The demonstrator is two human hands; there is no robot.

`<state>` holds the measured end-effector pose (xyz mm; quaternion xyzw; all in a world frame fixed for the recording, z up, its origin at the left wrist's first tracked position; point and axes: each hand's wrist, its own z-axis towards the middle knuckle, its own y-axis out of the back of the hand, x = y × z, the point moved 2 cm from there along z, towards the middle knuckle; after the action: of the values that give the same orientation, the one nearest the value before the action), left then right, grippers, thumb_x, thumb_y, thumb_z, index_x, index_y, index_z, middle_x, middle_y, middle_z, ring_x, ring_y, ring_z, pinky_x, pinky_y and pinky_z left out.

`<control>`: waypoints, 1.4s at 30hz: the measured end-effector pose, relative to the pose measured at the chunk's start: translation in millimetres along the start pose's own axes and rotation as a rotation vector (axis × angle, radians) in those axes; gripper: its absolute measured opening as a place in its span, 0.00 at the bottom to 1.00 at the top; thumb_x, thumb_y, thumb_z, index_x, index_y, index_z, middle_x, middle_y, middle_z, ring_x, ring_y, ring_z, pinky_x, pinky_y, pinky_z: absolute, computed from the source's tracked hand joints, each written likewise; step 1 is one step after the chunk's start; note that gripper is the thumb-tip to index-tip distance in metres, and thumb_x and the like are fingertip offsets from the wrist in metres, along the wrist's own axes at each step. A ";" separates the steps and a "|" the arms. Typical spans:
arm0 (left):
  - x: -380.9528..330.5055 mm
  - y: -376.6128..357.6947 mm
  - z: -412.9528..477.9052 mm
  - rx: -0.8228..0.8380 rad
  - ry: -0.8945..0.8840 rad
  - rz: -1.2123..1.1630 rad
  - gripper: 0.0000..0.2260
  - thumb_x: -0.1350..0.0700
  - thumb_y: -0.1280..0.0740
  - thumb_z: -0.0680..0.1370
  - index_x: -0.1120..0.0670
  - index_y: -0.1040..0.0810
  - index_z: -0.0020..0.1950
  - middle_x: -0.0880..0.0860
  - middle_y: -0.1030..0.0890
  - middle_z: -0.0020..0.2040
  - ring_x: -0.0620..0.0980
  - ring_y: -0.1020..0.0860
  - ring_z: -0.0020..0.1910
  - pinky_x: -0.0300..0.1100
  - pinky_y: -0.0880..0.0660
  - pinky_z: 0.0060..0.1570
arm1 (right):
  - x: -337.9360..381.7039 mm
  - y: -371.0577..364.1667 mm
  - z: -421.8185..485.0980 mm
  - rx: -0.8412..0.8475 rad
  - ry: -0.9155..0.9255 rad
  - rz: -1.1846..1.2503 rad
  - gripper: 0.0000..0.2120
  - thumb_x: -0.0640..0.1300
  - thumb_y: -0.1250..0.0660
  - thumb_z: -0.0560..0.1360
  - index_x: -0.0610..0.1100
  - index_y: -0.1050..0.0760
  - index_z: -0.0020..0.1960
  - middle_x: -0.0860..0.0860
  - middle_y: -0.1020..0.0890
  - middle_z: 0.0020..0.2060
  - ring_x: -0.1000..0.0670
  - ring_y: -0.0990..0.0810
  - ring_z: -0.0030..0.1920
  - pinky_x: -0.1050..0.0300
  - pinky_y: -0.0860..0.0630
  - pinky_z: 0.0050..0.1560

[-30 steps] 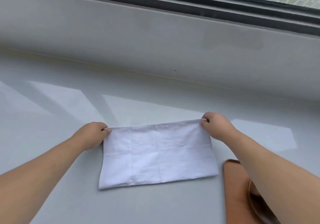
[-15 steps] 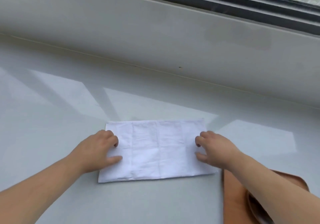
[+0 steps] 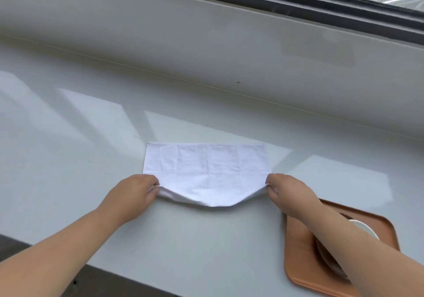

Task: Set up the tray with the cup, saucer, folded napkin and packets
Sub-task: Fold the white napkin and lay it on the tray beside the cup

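Observation:
A white cloth napkin lies folded on the pale grey counter in front of me. My left hand pinches its near left corner and my right hand pinches its near right corner. Both corners are raised off the counter, so the near edge sags in a curve between them. A brown tray sits at the lower right, under my right forearm. On it a white cup stands on a saucer, both mostly hidden by the arm. No packets are in view.
The grey counter runs to a raised sill under a dark window frame at the back. Its front edge crosses the lower left, with dark floor below.
My hands were pressing flat on the napkin half a second ago. Now they have slid to its near corners, pinched them and lifted the near edge.

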<state>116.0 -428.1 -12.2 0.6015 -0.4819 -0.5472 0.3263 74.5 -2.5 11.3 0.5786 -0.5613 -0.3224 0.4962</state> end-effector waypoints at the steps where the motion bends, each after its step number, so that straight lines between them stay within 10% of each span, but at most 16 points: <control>1: 3.0 4.0 8.1 0.022 0.073 -0.060 0.06 0.45 0.36 0.82 0.42 0.25 0.46 0.43 0.18 0.41 0.47 0.20 0.42 0.45 0.26 0.37 | 0.4 6.4 8.0 -0.008 -0.048 0.080 0.08 0.48 0.41 0.81 0.48 0.24 0.49 0.52 0.19 0.42 0.46 0.21 0.43 0.51 0.24 0.42; 16: 41.2 31.5 129.4 0.044 0.336 -0.124 0.08 0.43 0.33 0.80 0.47 0.24 0.47 0.45 0.21 0.41 0.53 0.21 0.44 0.47 0.30 0.37 | -23.9 26.7 143.1 -0.020 -0.298 0.166 0.09 0.49 0.38 0.80 0.47 0.30 0.43 0.51 0.21 0.38 0.45 0.23 0.40 0.54 0.34 0.34; 20: 31.5 28.6 114.2 -0.185 -0.039 0.137 0.14 0.50 0.29 0.75 0.56 0.20 0.57 0.55 0.20 0.52 0.62 0.21 0.50 0.56 0.21 0.45 | -15.5 24.9 123.7 -0.139 -0.110 -0.020 0.12 0.45 0.33 0.75 0.45 0.26 0.58 0.47 0.23 0.52 0.41 0.24 0.53 0.50 0.27 0.45; 24: 24.1 17.6 81.5 -0.033 -0.359 0.281 0.22 0.37 0.33 0.71 0.52 0.18 0.54 0.51 0.18 0.54 0.55 0.21 0.52 0.50 0.20 0.50 | -2.3 14.1 88.6 0.017 0.296 -0.291 0.16 0.53 0.37 0.72 0.48 0.24 0.56 0.50 0.23 0.50 0.44 0.24 0.52 0.49 0.25 0.52; 27: 17.0 15.0 72.9 -0.032 -0.409 0.395 0.14 0.47 0.37 0.76 0.54 0.17 0.45 0.52 0.16 0.46 0.58 0.18 0.45 0.51 0.20 0.42 | -3.0 8.3 80.1 0.040 0.260 -0.439 0.09 0.46 0.39 0.76 0.48 0.24 0.54 0.50 0.22 0.50 0.44 0.25 0.52 0.50 0.26 0.51; 31: 7.0 21.2 56.2 -0.034 -0.255 0.369 0.05 0.59 0.31 0.78 0.55 0.19 0.42 0.52 0.18 0.39 0.58 0.20 0.40 0.52 0.23 0.38 | 3.8 12.9 63.0 0.031 0.167 -0.304 0.07 0.45 0.41 0.78 0.48 0.25 0.50 0.53 0.22 0.47 0.46 0.25 0.51 0.53 0.27 0.46; 35: 9.7 19.6 25.2 0.015 0.042 0.126 0.05 0.53 0.38 0.81 0.48 0.26 0.46 0.48 0.22 0.41 0.53 0.24 0.43 0.47 0.30 0.38 | 5.2 12.1 33.2 0.133 0.056 -0.053 0.02 0.46 0.42 0.74 0.51 0.33 0.42 0.54 0.26 0.36 0.50 0.28 0.37 0.55 0.35 0.31; 42: 15.9 25.4 53.3 0.002 0.277 -0.121 0.05 0.48 0.38 0.84 0.45 0.25 0.50 0.47 0.20 0.43 0.51 0.22 0.41 0.47 0.29 0.38 | -6.5 21.6 65.0 0.074 -0.168 0.173 0.04 0.47 0.39 0.80 0.50 0.28 0.47 0.54 0.21 0.38 0.52 0.25 0.38 0.55 0.33 0.33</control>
<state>57.4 -444.0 -4.4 0.6996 -0.3957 -0.4772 0.3553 5.9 -7.3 10.9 0.5169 -0.6602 -0.3046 0.4518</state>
